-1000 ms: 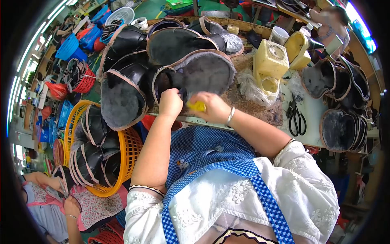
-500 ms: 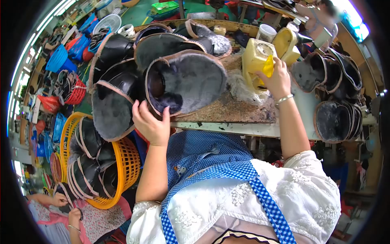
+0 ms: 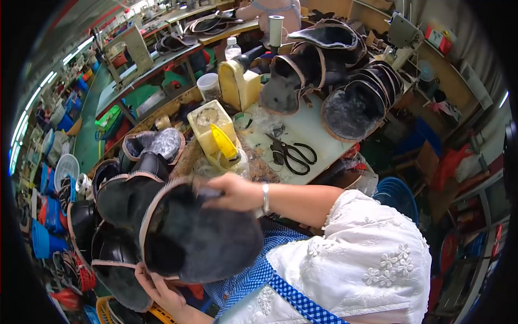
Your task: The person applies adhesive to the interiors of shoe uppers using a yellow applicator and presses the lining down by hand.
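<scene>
A black, fur-lined shoe upper [image 3: 210, 243] with a pale stitched edge is held up in front of my apron. My right hand [image 3: 234, 193] grips its upper edge, slightly blurred, the fingertips partly hidden. At its lower left edge, my left hand [image 3: 162, 289] pinches the rim with bent fingers. More fur-lined uppers [image 3: 127, 197] lie piled beside it on the left. Beyond my right hand, a yellow plastic-handled tool [image 3: 223, 141] leans in a cut-open, cream-coloured container [image 3: 210, 119]; its lower end is hidden.
Black scissors [image 3: 291, 154] lie on the pale tabletop [image 3: 318, 156]. Stacked uppers [image 3: 356, 108] stand at the right rear. A second yellowish container [image 3: 237, 83], a white cup [image 3: 208, 86] and a clear bottle [image 3: 232, 48] stand behind. A person [image 3: 278, 13] is at the far bench.
My right hand has let go of the yellow tool and taken hold of the upper, which is now raised and tilted. The view has swung right, bringing the scissors into sight.
</scene>
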`<state>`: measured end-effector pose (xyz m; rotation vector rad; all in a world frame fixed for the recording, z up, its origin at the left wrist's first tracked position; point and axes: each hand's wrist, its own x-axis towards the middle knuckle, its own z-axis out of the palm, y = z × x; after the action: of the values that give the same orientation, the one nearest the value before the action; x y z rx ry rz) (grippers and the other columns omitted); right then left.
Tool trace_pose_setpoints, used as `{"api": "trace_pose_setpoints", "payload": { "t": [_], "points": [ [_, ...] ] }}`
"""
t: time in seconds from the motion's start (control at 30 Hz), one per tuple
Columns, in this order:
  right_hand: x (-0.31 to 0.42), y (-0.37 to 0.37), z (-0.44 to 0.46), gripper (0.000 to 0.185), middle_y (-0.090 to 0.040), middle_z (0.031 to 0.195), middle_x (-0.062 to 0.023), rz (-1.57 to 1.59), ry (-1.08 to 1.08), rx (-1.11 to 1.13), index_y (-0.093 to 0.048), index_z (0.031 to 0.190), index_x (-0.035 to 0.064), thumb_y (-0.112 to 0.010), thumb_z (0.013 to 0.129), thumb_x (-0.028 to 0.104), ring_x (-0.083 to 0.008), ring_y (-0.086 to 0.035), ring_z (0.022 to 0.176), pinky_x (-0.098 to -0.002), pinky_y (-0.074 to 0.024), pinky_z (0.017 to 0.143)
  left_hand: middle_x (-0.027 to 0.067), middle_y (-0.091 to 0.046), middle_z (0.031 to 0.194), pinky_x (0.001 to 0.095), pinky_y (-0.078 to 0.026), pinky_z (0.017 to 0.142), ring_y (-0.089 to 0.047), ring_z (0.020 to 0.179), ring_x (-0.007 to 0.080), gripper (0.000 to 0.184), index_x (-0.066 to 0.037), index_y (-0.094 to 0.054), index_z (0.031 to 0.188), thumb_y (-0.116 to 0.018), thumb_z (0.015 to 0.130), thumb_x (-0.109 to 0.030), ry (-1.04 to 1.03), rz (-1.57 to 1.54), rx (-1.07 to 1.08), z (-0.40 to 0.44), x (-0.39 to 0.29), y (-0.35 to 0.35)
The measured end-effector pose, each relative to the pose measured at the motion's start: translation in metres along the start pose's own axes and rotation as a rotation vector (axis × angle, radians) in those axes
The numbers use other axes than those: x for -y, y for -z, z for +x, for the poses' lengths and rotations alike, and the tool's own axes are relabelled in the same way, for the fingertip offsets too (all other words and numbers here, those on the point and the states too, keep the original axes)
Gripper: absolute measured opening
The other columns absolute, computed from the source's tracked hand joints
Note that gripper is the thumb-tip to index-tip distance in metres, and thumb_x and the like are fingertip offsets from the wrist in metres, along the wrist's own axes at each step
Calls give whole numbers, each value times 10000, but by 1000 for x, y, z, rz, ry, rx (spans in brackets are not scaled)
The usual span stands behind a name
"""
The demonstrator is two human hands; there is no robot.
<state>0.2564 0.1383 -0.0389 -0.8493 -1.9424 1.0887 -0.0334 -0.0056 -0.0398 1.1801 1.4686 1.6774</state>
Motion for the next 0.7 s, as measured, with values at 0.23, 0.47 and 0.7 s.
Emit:
{"api": "trace_pose_setpoints", "payload": {
  "t": [0.23, 0.47, 0.7],
  "points": [
    [33, 192, 6, 130, -657, 912, -40, 486, 110, -1078, -634, 992, 40, -634, 872, 92, -154, -628, 802, -310, -511, 763, 107, -561, 1188, 252, -453, 826, -592, 1025, 173, 238, -12, -470, 1175, -513, 958, -99, 157, -65, 44, 17, 6, -39],
    [-165, 510, -34, 123, -644, 762, -150, 356, -363, -1382, -629, 863, 26, -595, 865, 144, -226, -631, 616, -354, -503, 487, 115, -599, 1123, 262, -484, 873, -627, 1003, 176, 245, 36, -504, 1158, -546, 917, 28, 202, 17, 274, -14, 33, -44],
    [-195, 570, -66, 327, -655, 666, 0, 214, -511, -1121, -670, 782, 106, -768, 787, 418, -84, -595, 508, -190, -412, 395, 97, -576, 950, 285, -474, 690, -568, 799, 161, 251, -15, -548, 1024, -685, 814, -28, -170, 515, -84, 2, 55, 0]
  ]
}}
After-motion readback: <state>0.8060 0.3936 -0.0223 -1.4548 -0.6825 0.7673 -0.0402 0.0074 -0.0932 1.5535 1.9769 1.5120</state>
